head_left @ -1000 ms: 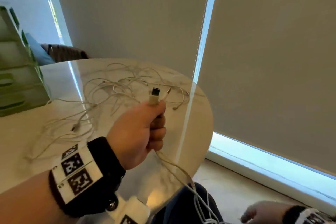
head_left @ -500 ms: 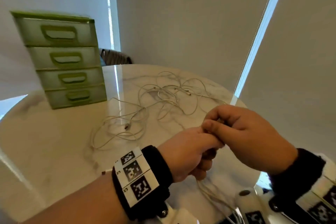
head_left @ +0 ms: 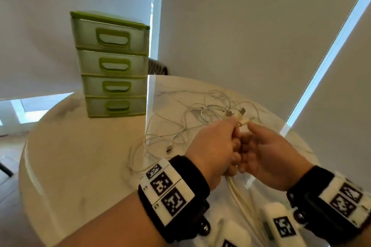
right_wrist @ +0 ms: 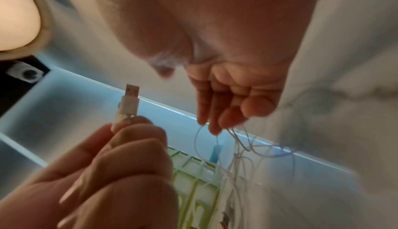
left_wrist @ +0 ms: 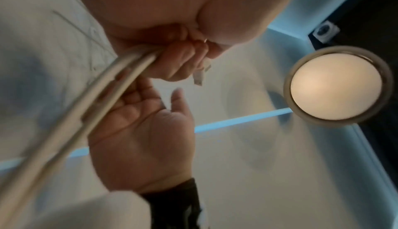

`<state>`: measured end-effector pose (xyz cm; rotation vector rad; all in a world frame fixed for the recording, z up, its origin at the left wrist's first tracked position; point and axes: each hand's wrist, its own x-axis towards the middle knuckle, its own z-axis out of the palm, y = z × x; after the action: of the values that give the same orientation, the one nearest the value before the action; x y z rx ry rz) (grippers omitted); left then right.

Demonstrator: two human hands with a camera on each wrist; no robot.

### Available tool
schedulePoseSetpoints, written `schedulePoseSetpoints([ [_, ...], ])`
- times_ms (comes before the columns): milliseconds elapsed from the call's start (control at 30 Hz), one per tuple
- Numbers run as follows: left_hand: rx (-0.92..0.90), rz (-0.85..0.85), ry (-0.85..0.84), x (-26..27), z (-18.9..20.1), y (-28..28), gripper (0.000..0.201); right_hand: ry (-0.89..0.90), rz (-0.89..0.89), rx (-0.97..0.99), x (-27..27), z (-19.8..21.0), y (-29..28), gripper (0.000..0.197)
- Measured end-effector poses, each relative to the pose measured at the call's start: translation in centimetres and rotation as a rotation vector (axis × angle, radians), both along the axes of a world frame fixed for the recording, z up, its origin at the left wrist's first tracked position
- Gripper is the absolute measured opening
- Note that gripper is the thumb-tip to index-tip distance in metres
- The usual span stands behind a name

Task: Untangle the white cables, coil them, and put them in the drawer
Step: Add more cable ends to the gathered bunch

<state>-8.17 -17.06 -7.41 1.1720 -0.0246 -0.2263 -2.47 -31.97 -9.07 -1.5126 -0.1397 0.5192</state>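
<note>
My left hand (head_left: 234, 136) grips a bundle of white cable strands (head_left: 239, 196) that hang below the fist toward the table edge. A white USB plug (head_left: 244, 121) sticks up out of it. The right wrist view shows the left hand (right_wrist: 120, 156) curled round the USB plug (right_wrist: 129, 103). My right hand (head_left: 253, 136) is close beside the left, fingers loose. Seen from the right wrist, the right hand (right_wrist: 226, 106) holds nothing. A tangle of white cables (head_left: 190, 124) lies on the table beyond both hands. The green drawer unit (head_left: 112, 66) has all drawers closed.
The round marble table (head_left: 80, 156) carries the drawer unit at its far left. Its right edge runs just beyond my right hand. Closed blinds fill the wall behind, and a dark chair back (head_left: 157, 67) stands behind the table. A round ceiling lamp (left_wrist: 336, 86) shows overhead.
My right hand rose from below the table edge to meet the left, covered its fingertips, then drew back a little so the plug shows. The view swung left onto the drawers.
</note>
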Motion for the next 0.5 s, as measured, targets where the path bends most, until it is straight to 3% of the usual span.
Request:
schedulePoseSetpoints([
  [133,-0.020,0.262,0.071,1.9,-0.8,4.3,0.027,-0.141,0.006,-0.300,2.2,-0.9,3.7,0.016],
  [300,-0.194,0.583,0.039,4.8,-0.8,9.8,0.024,-0.420,0.034,-0.564,4.3,0.2,9.0,0.016],
  [433,-0.153,0.620,0.076,5.8,-1.5,10.1,0.019,-0.444,-0.038,-0.545,4.9,0.3,10.3,0.013],
  [500,-0.036,0.514,0.103,5.6,-1.8,9.5,0.018,-0.596,-0.185,-0.539,5.0,0.6,9.9,0.020],
])
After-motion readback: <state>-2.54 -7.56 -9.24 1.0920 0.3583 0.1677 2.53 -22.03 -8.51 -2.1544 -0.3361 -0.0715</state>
